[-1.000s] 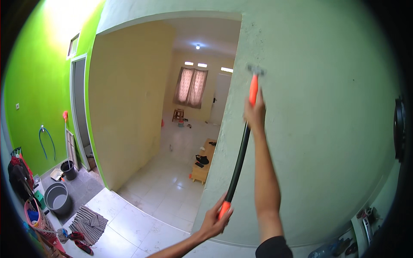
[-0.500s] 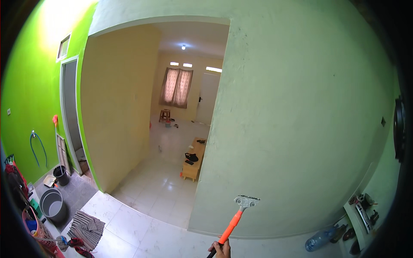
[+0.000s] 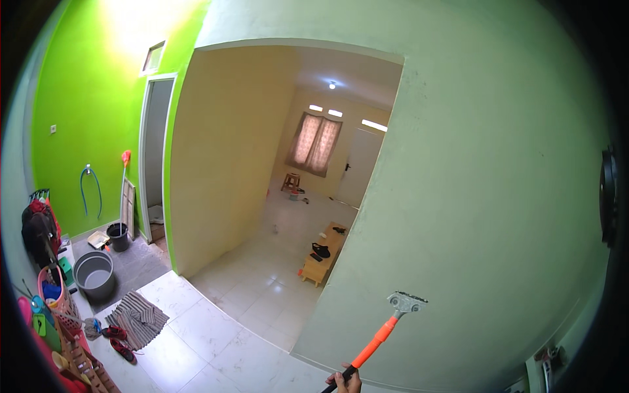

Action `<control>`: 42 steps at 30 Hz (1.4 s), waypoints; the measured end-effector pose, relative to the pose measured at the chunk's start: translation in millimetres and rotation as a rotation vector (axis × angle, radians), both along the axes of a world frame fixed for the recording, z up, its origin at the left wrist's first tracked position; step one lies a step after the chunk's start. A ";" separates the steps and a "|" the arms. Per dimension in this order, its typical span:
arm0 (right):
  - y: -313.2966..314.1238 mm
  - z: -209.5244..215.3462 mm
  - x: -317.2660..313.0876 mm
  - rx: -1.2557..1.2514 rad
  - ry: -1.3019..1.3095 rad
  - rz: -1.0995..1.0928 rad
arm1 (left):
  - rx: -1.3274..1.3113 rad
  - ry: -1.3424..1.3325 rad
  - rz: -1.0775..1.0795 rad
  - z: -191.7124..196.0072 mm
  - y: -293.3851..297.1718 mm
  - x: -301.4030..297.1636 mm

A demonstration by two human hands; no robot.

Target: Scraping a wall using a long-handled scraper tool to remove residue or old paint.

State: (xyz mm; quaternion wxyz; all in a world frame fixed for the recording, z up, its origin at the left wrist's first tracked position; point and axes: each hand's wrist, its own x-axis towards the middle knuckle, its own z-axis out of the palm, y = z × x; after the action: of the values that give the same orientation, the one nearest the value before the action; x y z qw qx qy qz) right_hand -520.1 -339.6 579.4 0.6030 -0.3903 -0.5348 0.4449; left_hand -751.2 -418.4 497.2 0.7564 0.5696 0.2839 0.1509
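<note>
Green wall (image 3: pixel 485 196) with doorway (image 3: pixel 370 54): looks mostly even; scraper (image 3: pixel 377 341) before its lower edge, contact unclear; right grip (image 3: pixel 345 380) wrapped around handle, left grip unseen; specks (image 3: pixel 421 84) left near doorway's top corner, apparently unfinished

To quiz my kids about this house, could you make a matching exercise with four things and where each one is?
1. long-handled scraper
2. blue hose
3. striped mat
4. curtains

A. left of the far door
B. beside red-and-black shoes
C. gripped in a hand
D. hanging on the green wall

Pairs: 1-C; 2-D; 3-B; 4-A.
</note>
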 end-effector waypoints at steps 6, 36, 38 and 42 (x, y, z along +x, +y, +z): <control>0.0 -41.3 28.1 -0.150 -0.126 0.074 | 0.090 0.032 -0.037 28.3 -5.4 18.3; -38.4 -49.2 164.5 -0.177 -0.083 -0.294 | 0.638 0.351 0.305 -47.0 51.2 73.9; -37.4 -41.2 173.7 -0.145 -0.077 -0.387 | 0.636 0.411 0.333 -43.2 56.3 59.8; -32.9 -27.7 177.3 -0.231 -0.034 -0.494 | 0.636 0.457 0.313 -31.1 69.4 42.6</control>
State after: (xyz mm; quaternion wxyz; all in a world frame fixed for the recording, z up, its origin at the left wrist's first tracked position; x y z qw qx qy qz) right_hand -342.8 -372.5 551.6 0.6356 -0.5825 -0.3794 0.3358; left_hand -708.7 -349.1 466.1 0.4286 0.7436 0.4667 0.2137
